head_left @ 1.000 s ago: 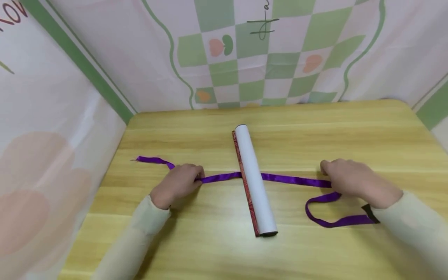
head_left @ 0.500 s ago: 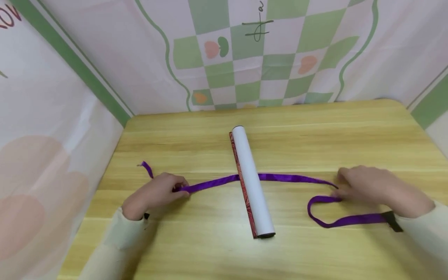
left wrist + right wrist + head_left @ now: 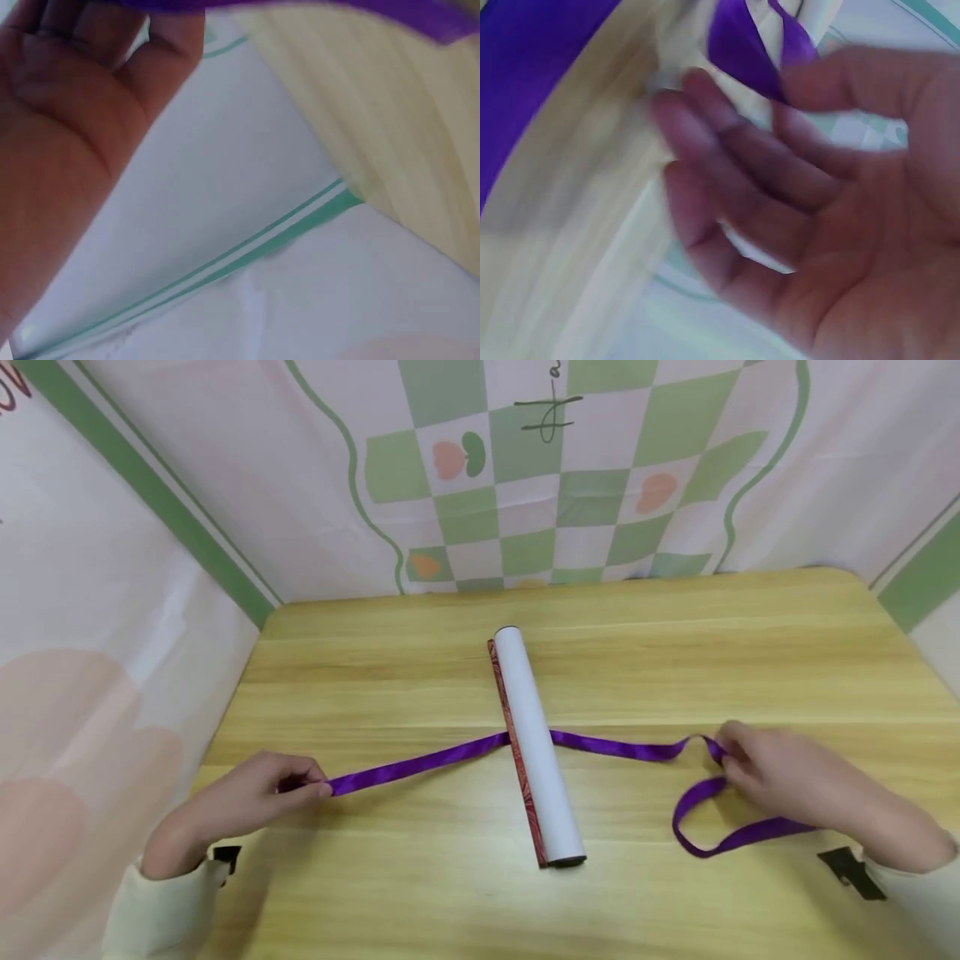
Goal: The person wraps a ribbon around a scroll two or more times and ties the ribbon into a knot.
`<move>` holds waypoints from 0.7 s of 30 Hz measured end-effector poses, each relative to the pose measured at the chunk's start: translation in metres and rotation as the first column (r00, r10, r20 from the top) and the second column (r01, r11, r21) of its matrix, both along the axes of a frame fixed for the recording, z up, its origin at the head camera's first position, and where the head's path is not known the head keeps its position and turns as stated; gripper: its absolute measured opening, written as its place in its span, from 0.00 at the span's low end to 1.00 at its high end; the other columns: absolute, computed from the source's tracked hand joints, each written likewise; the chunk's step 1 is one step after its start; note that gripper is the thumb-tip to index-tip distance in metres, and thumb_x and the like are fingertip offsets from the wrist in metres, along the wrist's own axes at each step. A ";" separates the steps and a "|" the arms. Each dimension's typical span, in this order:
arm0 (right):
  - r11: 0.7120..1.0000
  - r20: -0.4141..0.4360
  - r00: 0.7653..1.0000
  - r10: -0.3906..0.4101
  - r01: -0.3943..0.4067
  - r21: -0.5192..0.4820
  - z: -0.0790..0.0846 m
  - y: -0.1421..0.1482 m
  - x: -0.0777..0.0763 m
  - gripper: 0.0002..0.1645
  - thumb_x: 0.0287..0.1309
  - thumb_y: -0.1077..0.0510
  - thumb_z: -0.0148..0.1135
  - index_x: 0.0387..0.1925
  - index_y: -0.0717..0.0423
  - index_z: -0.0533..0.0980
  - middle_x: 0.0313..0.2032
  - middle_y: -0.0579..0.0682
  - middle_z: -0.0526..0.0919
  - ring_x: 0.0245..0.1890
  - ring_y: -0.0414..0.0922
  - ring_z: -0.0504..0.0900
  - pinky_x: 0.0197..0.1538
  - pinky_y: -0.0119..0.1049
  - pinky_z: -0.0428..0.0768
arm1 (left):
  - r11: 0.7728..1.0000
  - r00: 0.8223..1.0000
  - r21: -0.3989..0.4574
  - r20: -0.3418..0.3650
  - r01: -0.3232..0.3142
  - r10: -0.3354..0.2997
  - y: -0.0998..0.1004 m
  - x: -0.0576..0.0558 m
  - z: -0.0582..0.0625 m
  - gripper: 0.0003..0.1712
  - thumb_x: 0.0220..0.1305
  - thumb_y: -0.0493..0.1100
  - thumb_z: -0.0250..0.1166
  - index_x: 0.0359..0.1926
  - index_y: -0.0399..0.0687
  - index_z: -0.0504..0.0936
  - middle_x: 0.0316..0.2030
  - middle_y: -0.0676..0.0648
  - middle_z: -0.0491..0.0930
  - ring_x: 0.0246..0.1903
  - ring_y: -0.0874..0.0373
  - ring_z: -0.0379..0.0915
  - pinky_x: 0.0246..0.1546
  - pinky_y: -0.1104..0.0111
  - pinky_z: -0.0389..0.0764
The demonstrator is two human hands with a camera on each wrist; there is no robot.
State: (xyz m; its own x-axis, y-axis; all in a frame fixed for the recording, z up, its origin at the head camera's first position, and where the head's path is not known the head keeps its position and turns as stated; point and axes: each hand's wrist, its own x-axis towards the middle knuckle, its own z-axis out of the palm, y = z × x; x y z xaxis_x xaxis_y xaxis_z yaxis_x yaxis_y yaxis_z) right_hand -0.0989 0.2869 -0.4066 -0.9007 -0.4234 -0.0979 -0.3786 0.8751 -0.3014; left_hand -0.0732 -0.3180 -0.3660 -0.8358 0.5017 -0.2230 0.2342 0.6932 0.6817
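Pinched a purple ribbon (image 3: 420, 764) in the left hand (image 3: 240, 797) and right hand (image 3: 780, 772), stretched across a table (image 3: 600, 652) under a white roll (image 3: 536, 747) lying near-to-far between them, slack loop nearer on the right, checked cloth (image 3: 540, 485) beyond.

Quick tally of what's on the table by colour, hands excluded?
Purple: 1, the ribbon
White with a red patterned edge: 1, the rolled scroll
Total: 2, both on the wooden table
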 end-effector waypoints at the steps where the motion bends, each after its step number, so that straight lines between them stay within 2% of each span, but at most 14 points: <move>1: 0.998 -0.042 0.999 -0.012 0.010 -0.054 0.001 -0.003 -0.002 0.03 0.65 0.66 0.65 0.38 0.58 0.78 0.28 0.46 0.85 0.24 0.38 0.79 0.26 0.31 0.75 | 1.000 1.000 0.019 0.013 0.007 -0.007 -0.002 0.002 0.003 0.09 0.77 0.44 0.64 0.37 0.52 0.86 0.23 0.62 0.71 0.24 0.71 0.65 0.25 0.72 0.70; 4: 0.974 -0.087 0.996 -0.037 0.017 -0.224 0.006 -0.010 -0.006 0.12 0.66 0.70 0.62 0.50 0.63 0.76 0.30 0.49 0.88 0.22 0.36 0.78 0.24 0.31 0.74 | 0.996 0.999 0.075 0.026 0.037 -0.039 -0.004 0.007 0.014 0.10 0.79 0.42 0.62 0.37 0.55 0.84 0.24 0.59 0.74 0.27 0.68 0.69 0.27 0.71 0.72; 7: 0.939 -0.057 0.997 -0.049 0.027 -0.342 0.012 -0.017 -0.008 0.19 0.69 0.70 0.59 0.60 0.62 0.72 0.30 0.45 0.83 0.22 0.26 0.72 0.20 0.31 0.68 | 0.991 0.998 0.117 -0.004 0.057 -0.057 -0.003 0.010 0.025 0.12 0.79 0.39 0.60 0.36 0.60 0.82 0.26 0.57 0.78 0.29 0.64 0.73 0.28 0.69 0.73; 10: 0.925 -0.017 0.999 -0.042 0.033 -0.378 0.016 -0.023 -0.010 0.25 0.70 0.70 0.60 0.66 0.63 0.69 0.34 0.49 0.81 0.26 0.24 0.78 0.20 0.31 0.69 | 0.985 0.997 0.159 -0.044 0.064 -0.058 -0.002 0.010 0.034 0.15 0.79 0.36 0.59 0.35 0.60 0.82 0.26 0.56 0.80 0.29 0.61 0.75 0.30 0.69 0.75; 12: 0.927 0.009 0.999 -0.033 0.034 -0.373 0.017 -0.027 -0.012 0.29 0.67 0.71 0.61 0.67 0.64 0.67 0.38 0.55 0.82 0.28 0.25 0.81 0.21 0.31 0.72 | 0.971 0.995 0.222 -0.067 0.090 -0.077 -0.002 0.009 0.039 0.16 0.79 0.32 0.58 0.36 0.58 0.82 0.27 0.56 0.80 0.29 0.60 0.75 0.31 0.68 0.76; 15: 0.937 0.005 1.000 -0.022 0.022 -0.350 0.017 -0.032 -0.013 0.32 0.62 0.74 0.63 0.67 0.66 0.69 0.41 0.60 0.84 0.27 0.26 0.79 0.23 0.30 0.75 | 0.914 0.986 0.371 -0.097 0.162 -0.136 0.002 0.004 0.044 0.19 0.77 0.25 0.52 0.39 0.50 0.82 0.28 0.50 0.80 0.29 0.58 0.74 0.31 0.66 0.78; 17: 0.943 -0.019 0.999 -0.026 0.018 -0.333 0.016 -0.035 -0.014 0.32 0.59 0.74 0.65 0.65 0.66 0.71 0.39 0.58 0.86 0.28 0.27 0.78 0.26 0.30 0.77 | 0.865 0.979 0.460 -0.119 0.200 -0.163 0.008 0.000 0.048 0.20 0.76 0.21 0.49 0.41 0.46 0.81 0.30 0.48 0.80 0.30 0.58 0.74 0.31 0.66 0.79; 19: 0.946 -0.027 0.999 -0.032 0.022 -0.323 0.015 -0.037 -0.015 0.31 0.58 0.74 0.66 0.64 0.66 0.73 0.38 0.55 0.86 0.30 0.29 0.80 0.28 0.29 0.79 | 0.806 0.972 0.543 -0.146 0.235 -0.185 0.016 -0.006 0.053 0.21 0.76 0.19 0.47 0.42 0.43 0.81 0.31 0.47 0.81 0.31 0.57 0.76 0.33 0.66 0.81; 21: 0.942 -0.014 1.000 -0.028 0.022 -0.334 0.014 -0.039 -0.015 0.30 0.58 0.74 0.67 0.63 0.66 0.74 0.38 0.55 0.86 0.31 0.33 0.83 0.30 0.29 0.81 | 0.767 0.969 0.593 -0.164 0.246 -0.184 0.028 -0.012 0.060 0.20 0.76 0.20 0.47 0.44 0.42 0.82 0.33 0.50 0.83 0.32 0.59 0.78 0.34 0.68 0.83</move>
State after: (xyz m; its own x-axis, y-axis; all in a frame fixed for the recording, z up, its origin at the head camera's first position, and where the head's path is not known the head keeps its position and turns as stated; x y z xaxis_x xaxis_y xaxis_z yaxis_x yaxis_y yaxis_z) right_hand -0.1138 0.2480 -0.3923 -0.9117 -0.4062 0.0616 -0.3659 0.7345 -0.5715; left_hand -0.0848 -0.2905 -0.3063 -0.6900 0.6759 0.2591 0.4092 0.0689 0.9099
